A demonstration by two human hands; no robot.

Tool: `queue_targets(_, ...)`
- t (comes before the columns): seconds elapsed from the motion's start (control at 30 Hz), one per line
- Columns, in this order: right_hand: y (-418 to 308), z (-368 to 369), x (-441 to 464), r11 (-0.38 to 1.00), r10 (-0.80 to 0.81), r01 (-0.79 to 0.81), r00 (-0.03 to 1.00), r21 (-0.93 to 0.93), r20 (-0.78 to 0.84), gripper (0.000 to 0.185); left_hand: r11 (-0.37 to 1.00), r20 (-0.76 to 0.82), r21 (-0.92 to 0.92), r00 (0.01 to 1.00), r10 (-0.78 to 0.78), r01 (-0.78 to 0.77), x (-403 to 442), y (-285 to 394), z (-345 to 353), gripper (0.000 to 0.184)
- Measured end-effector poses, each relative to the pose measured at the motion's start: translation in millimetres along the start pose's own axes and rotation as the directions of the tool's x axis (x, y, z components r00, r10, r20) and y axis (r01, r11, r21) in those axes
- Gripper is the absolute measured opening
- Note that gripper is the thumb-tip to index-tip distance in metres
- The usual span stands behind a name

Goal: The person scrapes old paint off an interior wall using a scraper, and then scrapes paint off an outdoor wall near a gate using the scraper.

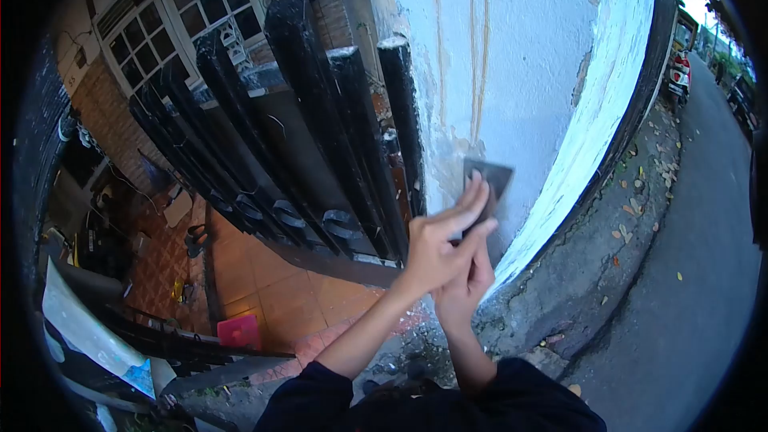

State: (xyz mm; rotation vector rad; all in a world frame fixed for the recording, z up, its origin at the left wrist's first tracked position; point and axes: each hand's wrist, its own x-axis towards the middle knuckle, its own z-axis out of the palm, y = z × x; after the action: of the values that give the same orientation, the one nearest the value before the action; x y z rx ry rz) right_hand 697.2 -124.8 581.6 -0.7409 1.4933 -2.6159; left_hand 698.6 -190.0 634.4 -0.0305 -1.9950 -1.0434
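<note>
A flat, dark grey scraper (499,177) lies against the white painted pillar (528,72), near its lower part. My left hand (445,242) is closed over the tool, its fingers stretched along the blade and pressing on it. Just below, my right hand (465,282) is wrapped around the lower end of the same scraper; any handle is hidden by the fingers. Beside the blade, the pillar's left edge shows rough, bare patches where paint is gone. Brownish vertical streaks run down the wall above my hands.
Left of the pillar stands a black slatted gate (320,112), close to my left hand. Behind it are a tiled porch (280,304) and a pink object (239,331). To the right, a rough concrete verge (592,272) with fallen leaves borders the road (696,256).
</note>
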Motion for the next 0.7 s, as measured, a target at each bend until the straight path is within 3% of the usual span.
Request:
queue_targets(0.03,0,0,0,1.0,-0.008,0.008,1.0,-0.004,0.0,0.037,0.999,0.025,0.007,0.999,0.037,-0.037,-2,-2,2,0.044)
queue_targets(0.13,-7,13,15,0.998,0.002,-0.001,1.0,0.065,-0.011,0.037,0.998,0.027,-0.048,0.999,-0.047,0.049,10,-2,-2,0.043)
queue_targets(0.23,-4,26,16,0.991,-0.009,0.007,1.0,0.133,0.011,0.036,0.999,0.001,-0.002,0.999,0.047,-0.047,22,-10,-11,0.043)
queue_targets(0.3,0,19,12,0.998,-0.056,0.055,0.998,0.025,0.009,0.036,0.999,0.029,-0.001,0.999,0.041,-0.041,15,-7,-9,0.043)
queue_targets(0.33,-2,17,12,0.99,-0.02,0.018,1.0,0.142,0.014,0.036,1.0,0.041,-0.007,0.999,0.023,-0.023,13,-7,-7,0.043)
queue_targets(0.47,4,25,31,0.99,0.004,-0.003,1.0,0.144,-0.007,0.037,0.998,-0.054,0.056,0.998,0.038,-0.035,30,-10,-6,0.044)
queue_targets(0.5,4,24,32,0.989,0.004,-0.002,1.0,0.148,-0.013,0.037,1.0,-0.043,0.003,0.999,0.018,-0.018,32,-13,-10,0.045)
queue_targets(0.57,4,24,29,0.982,0.036,-0.044,0.998,0.185,0.049,0.037,0.998,-0.027,0.069,1.0,0.007,-0.005,31,-6,-12,0.044)
queue_targets(0.7,8,10,19,0.997,-0.006,0.005,1.0,0.082,0.012,0.038,0.994,0.022,0.081,0.997,0.071,-0.073,16,-11,-2,0.044)
